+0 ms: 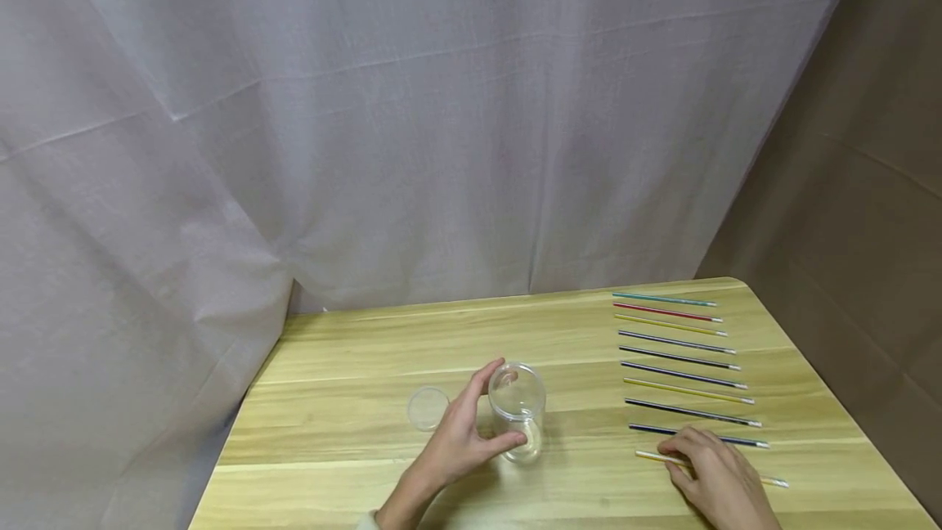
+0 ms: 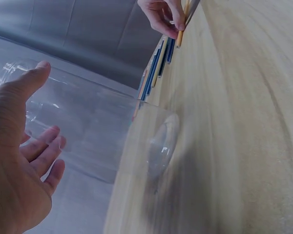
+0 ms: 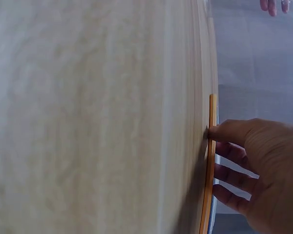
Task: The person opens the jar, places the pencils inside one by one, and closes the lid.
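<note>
In the head view a clear, open-topped plastic jar (image 1: 533, 419) stands near the middle of the wooden table. My left hand (image 1: 458, 442) holds it from the left, thumb on the near side and fingers on the far side. To the right, a yellow pencil (image 1: 651, 455) lies nearest me in a row of pencils. My right hand (image 1: 717, 471) pinches that pencil from above between thumb and fingertips, covering its middle part. In the right wrist view the pencil (image 3: 208, 180) runs along the tabletop under the thumb.
Several more pencils, such as a dark one (image 1: 688, 413), a red one (image 1: 666, 312) and a green one (image 1: 662, 299), lie side by side toward the back right. A clear round lid (image 1: 428, 408) lies left of the jar. Grey cloth (image 1: 441, 145) hangs behind the table.
</note>
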The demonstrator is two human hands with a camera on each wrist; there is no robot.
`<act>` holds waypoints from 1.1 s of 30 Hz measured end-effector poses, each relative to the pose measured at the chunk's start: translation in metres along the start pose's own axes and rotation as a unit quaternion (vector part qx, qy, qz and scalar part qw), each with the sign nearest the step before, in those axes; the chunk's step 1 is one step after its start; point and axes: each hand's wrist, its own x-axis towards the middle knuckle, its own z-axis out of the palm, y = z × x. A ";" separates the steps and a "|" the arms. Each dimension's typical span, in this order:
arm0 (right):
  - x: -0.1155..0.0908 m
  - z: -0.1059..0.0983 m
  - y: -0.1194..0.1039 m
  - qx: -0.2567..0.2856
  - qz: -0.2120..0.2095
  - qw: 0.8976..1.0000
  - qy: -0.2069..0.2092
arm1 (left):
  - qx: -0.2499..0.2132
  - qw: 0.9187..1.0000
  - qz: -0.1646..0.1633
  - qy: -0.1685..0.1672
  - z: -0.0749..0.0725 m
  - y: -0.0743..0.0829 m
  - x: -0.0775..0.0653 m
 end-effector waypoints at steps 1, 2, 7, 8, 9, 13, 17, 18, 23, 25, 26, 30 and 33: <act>0.000 0.000 0.000 -0.002 -0.002 1.000 0.002 | -0.002 1.000 0.002 -0.001 0.001 -0.001 0.000; 0.000 0.001 0.001 -0.003 -0.004 1.000 0.005 | -0.004 1.000 0.003 -0.002 0.001 -0.002 0.000; -0.001 0.004 0.002 -0.011 -0.013 1.000 0.025 | -0.001 1.000 0.022 -0.004 0.004 -0.005 -0.001; -0.001 0.005 0.002 -0.011 -0.013 0.999 0.027 | 0.002 1.000 0.027 -0.003 0.004 -0.006 -0.001; -0.001 0.005 0.002 -0.011 -0.014 0.999 0.027 | 0.006 0.999 0.033 -0.003 0.005 -0.006 0.000; 0.001 0.005 0.002 -0.016 -0.014 0.999 0.024 | 0.013 0.999 0.045 -0.002 0.005 -0.006 0.000; 0.004 0.002 -0.002 -0.019 -0.025 0.999 0.032 | 0.019 0.998 0.053 -0.001 0.005 -0.006 0.001; 0.005 0.000 -0.004 -0.018 -0.033 0.998 0.041 | 0.022 0.998 0.057 0.000 0.005 -0.006 0.001; 0.015 -0.015 -0.017 -0.015 -0.075 0.992 0.103 | 0.037 0.996 0.076 0.005 0.006 -0.008 0.001; 0.020 -0.025 -0.022 -0.008 -0.097 0.987 0.126 | 0.040 0.996 0.077 0.004 0.006 -0.009 0.001; 0.023 -0.029 -0.025 -0.004 -0.111 0.984 0.139 | 0.042 0.996 0.077 0.004 0.006 -0.009 0.001; 0.037 -0.051 -0.037 0.023 -0.169 0.968 0.182 | 0.049 0.996 0.072 0.003 0.006 -0.009 0.001; 0.048 -0.068 -0.048 0.051 -0.192 0.959 0.202 | 0.057 0.996 0.072 0.002 0.006 -0.009 0.002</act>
